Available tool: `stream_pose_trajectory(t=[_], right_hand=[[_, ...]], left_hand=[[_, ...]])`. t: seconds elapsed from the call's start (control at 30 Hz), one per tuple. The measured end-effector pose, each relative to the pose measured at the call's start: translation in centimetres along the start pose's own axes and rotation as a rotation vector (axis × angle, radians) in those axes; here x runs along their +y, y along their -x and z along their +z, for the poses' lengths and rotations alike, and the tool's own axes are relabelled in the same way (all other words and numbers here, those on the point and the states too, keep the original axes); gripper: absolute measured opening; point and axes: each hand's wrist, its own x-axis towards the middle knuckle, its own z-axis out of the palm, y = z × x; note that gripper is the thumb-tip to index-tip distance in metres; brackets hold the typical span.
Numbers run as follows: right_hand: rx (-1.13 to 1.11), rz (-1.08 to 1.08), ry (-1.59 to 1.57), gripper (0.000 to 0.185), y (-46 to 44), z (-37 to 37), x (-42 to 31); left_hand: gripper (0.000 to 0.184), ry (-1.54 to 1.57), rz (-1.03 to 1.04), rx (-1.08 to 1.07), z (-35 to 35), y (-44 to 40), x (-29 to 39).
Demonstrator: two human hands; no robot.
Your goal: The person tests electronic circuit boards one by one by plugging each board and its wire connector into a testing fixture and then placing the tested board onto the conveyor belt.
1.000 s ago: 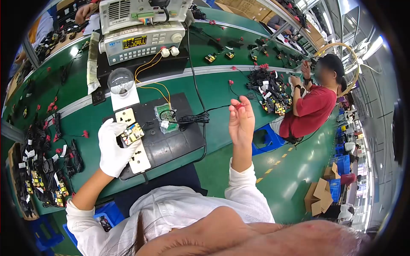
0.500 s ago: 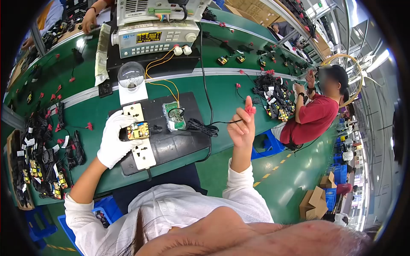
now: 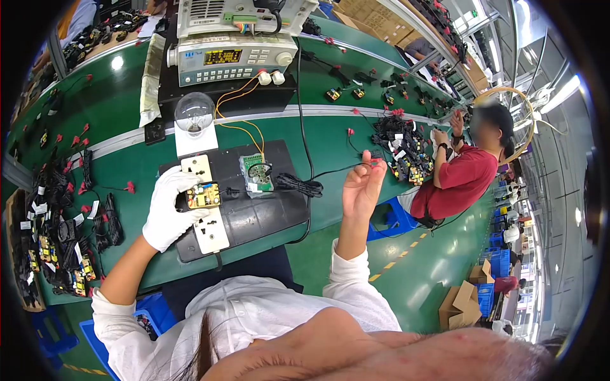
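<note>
My gloved left hand (image 3: 170, 209) grips a small yellow circuit board (image 3: 203, 195) by its ends, over a white socket strip (image 3: 211, 236) on a black plate (image 3: 257, 219). Raised to the right, my bare right hand (image 3: 363, 185) pinches the red connector (image 3: 377, 163) of a black cable. The cable's tied bundle (image 3: 298, 185) lies at the plate's right edge. Between bundle and socket strip sits a green circuit board (image 3: 257, 173) with orange wires. A clear bulb (image 3: 194, 114) stands on a white base behind the strip.
A bench instrument (image 3: 234, 58) with a lit display stands at the back. Piles of cabled boards lie at the left (image 3: 60, 244) and the right (image 3: 400, 149). A co-worker in a red shirt (image 3: 467, 184) is at the right. A blue stool (image 3: 393, 222) stands beside the bench.
My right hand has turned and changed its hold around the red connector. My left hand and the yellow circuit board have levelled out on the socket strip. The camera view has shifted slightly.
</note>
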Motion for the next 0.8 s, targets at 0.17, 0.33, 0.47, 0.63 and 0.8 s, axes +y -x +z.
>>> stream_pose_trajectory(t=[0.17,0.33,0.47,0.63,0.8], right_hand=[[-0.138,-0.195,0.101,0.012,-1.0,-1.5,1.2],[0.049,-0.350,0.602,0.010,-1.4,-1.0,0.9],[0.112,-0.432,0.816,0.009,-1.3,-0.4,0.0],[0.105,-0.344,0.857,0.008,-1.2,-0.2,-1.3],[0.130,-0.253,0.848,0.008,-0.6,0.2,-2.1]], left_hand=[[0.060,-0.015,-0.012,0.000,0.0,0.1,0.1],[0.060,-0.012,-0.009,-0.007,-0.1,0.0,0.1],[0.061,-0.014,-0.012,-0.011,-0.1,0.0,0.1],[0.060,-0.014,-0.013,-0.014,-0.1,-0.1,0.1],[0.059,-0.016,-0.016,-0.011,-0.1,0.0,0.1]])
